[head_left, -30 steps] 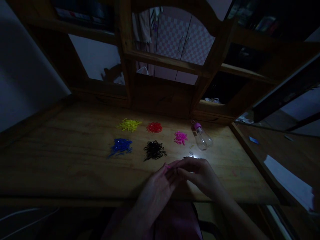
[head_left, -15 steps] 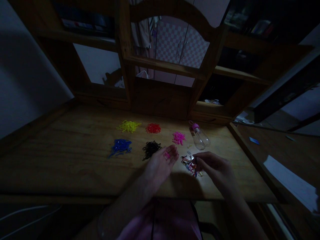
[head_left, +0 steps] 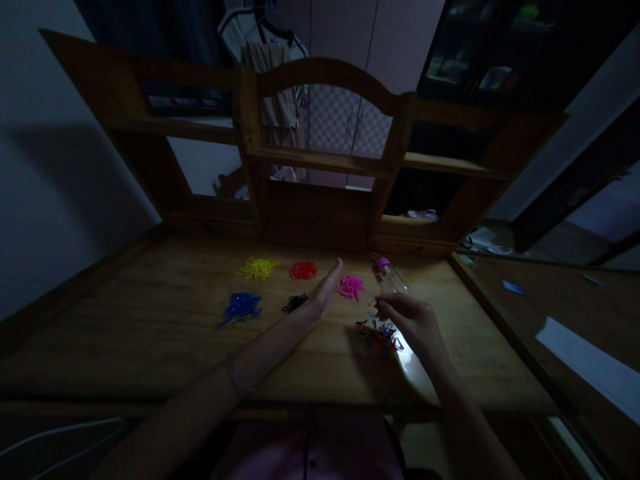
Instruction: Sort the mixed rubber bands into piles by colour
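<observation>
My left hand [head_left: 324, 295] is tipped on edge with its fingers stretched out, right beside a pile of pink rubber bands [head_left: 351, 287]. Its palm is turned out of sight. It partly covers a pile of black rubber bands [head_left: 294, 303]. My right hand [head_left: 411, 323] is pinched, and a small dark band seems to show at the fingertips. Below those fingertips lies a mixed pile of coloured bands [head_left: 380, 338]. Further left are yellow [head_left: 257, 269], red [head_left: 303, 270] and blue [head_left: 241, 307] piles of bands.
Behind my right hand lies a clear bottle [head_left: 394, 280] with a pink cap. A wooden shelf unit [head_left: 320, 160] rises at the back of the desk. On the surface to the right are white paper [head_left: 590, 363] and a small blue card [head_left: 513, 287].
My left hand has turned from palm up, with pink bands on it, onto its edge by the pink pile. My right hand has lifted away from the mixed pile. The view has tilted up.
</observation>
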Demonstrator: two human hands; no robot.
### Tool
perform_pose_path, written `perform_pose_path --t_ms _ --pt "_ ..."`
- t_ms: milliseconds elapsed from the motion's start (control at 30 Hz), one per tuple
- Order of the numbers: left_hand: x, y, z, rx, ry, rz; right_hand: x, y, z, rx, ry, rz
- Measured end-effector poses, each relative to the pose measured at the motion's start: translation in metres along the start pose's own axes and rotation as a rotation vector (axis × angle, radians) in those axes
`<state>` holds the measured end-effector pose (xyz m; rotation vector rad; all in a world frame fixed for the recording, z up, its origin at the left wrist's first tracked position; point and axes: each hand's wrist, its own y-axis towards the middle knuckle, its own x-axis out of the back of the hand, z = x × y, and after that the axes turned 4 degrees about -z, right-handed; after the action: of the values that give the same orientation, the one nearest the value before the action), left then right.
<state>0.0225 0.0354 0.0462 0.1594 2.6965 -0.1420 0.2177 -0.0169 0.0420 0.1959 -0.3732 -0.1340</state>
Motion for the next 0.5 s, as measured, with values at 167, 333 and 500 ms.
perform_pose_path --t_ms 167,333,500 --pt "0.004 -0.029 0.007 0.164 0.074 0.161 -0.01 -0.011 0.006 0.0 0.055 -0.015" --pt "0.007 -0.062 0.013 0.103 0.223 0.202 -0.028 -0.023 0.019 0.013 0.063 0.034" --pt "0.022 -0.054 0.014 0.001 0.35 0.093 -0.035 -0.033 0.031 0.09 0.001 0.138"
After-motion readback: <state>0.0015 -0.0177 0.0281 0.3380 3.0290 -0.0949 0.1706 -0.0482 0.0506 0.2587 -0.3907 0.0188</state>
